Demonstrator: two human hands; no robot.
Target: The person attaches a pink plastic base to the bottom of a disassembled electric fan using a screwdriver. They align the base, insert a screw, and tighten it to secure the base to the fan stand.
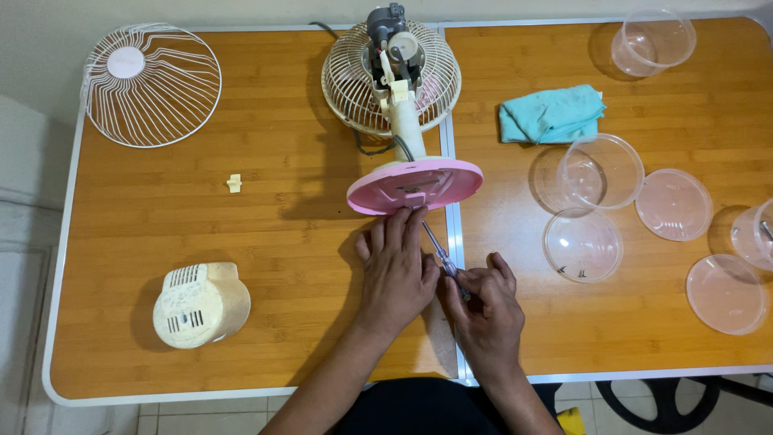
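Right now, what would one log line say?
left hand: on pink fan base | right hand: holds screwdriver | tip: at base underside | fan: lying on table

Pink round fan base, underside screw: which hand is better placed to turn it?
Right, probably. The right hand already grips the slim screwdriver, its tip at the pink round fan base. The left hand rests flat beside the shaft.
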